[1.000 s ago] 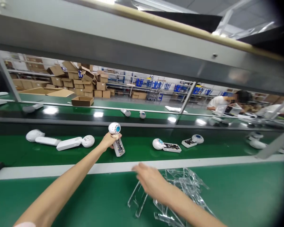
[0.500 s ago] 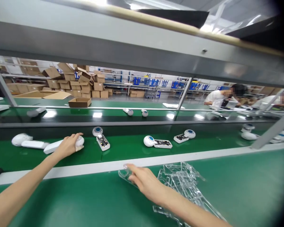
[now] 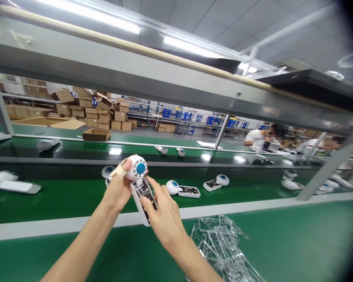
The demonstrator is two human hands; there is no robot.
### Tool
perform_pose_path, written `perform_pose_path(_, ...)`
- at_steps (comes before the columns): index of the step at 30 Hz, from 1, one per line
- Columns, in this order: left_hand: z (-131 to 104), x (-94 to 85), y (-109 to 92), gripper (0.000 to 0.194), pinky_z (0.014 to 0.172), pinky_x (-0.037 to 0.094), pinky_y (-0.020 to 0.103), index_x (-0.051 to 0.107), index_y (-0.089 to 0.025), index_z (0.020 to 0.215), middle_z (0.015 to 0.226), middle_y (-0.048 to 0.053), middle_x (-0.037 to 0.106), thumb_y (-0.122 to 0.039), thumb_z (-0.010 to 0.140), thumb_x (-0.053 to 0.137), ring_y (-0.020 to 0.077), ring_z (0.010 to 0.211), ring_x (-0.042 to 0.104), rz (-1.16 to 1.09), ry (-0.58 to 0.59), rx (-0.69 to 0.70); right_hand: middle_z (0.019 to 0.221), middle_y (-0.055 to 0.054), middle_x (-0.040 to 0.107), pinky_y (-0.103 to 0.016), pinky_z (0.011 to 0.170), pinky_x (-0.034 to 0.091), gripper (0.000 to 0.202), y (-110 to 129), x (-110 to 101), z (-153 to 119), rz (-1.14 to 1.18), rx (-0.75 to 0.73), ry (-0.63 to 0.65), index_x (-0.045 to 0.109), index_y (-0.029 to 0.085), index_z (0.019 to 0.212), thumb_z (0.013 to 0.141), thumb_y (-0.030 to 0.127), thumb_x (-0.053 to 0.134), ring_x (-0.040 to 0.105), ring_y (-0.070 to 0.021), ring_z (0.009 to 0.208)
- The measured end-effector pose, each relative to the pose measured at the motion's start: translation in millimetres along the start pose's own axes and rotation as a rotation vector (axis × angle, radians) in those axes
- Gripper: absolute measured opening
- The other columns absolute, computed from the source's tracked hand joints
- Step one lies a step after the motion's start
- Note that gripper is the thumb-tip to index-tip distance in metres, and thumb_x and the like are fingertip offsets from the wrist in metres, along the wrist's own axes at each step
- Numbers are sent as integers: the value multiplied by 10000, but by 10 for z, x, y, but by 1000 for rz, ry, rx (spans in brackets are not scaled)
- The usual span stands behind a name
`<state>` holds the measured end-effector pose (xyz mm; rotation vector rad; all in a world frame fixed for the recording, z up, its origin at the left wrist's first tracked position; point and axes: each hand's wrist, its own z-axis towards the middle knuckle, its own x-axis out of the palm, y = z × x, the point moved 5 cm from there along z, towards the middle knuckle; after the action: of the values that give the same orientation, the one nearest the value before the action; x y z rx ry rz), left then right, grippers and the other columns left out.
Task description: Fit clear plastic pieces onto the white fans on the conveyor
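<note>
In front of me my left hand (image 3: 117, 192) is closed around the round head of a white handheld device (image 3: 139, 169) with a blue disc. A beige wrap covers part of that hand's thumb. The device's long body hangs down tilted, its open side toward me with the circuit board showing. My right hand (image 3: 166, 215) grips this body from the right, thumb over the board and fingers along the edge. Whether a clear plastic piece lies under the thumb I cannot tell. Below and to the right is a tangled pile of clear plastic pieces (image 3: 220, 244).
Several similar white devices lie on the green belt, one opened device (image 3: 189, 191) just right of my hands. A white rail (image 3: 241, 204) edges the belt. A metal post (image 3: 326, 168) slants at the right. Across the line sit a cardboard tray (image 3: 96, 135) and a person (image 3: 254, 137).
My left hand has picked a white device off the belt and brought it to the middle, turned board side up. My right hand has moved from beside the clear pile onto the device.
</note>
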<state>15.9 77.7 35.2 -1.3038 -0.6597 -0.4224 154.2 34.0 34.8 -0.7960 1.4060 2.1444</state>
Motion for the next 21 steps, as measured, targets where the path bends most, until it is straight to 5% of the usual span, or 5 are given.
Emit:
perform_pose_path(4,-80,46,88,523,699,531,277,606,-204,1092,899,44,676,-440,652,764,203,814,660,51,23,-5,995,-64,499,-374,762,498,482,19,28,-27,-36,-16,-100,452,298,1392,920,395,423,585,-223,873)
perform_pose_path(11,-83,12,11,554,714,537,290,609,-215,1080,908,25,669,-430,605,798,184,773,652,26,-36,9,1244,-124,494,-475,959,443,589,-195,299,-120,-14,4,-4,252,280,1506,940,344,402,503,-290,1158)
perform_pose_path(16,-96,3,-35,781,754,536,322,561,-250,1215,1087,65,671,-580,548,799,257,947,655,80,34,88,1228,-75,537,-335,886,500,621,-321,310,-189,209,-36,104,138,330,1524,960,306,396,585,-208,1057)
perform_pose_path(21,-116,-31,294,741,733,508,295,647,-143,1069,1089,133,681,-612,517,803,275,982,634,359,120,-153,1234,-72,521,-383,928,474,595,-325,123,-158,95,-102,3,245,353,1494,939,250,435,550,-220,1089)
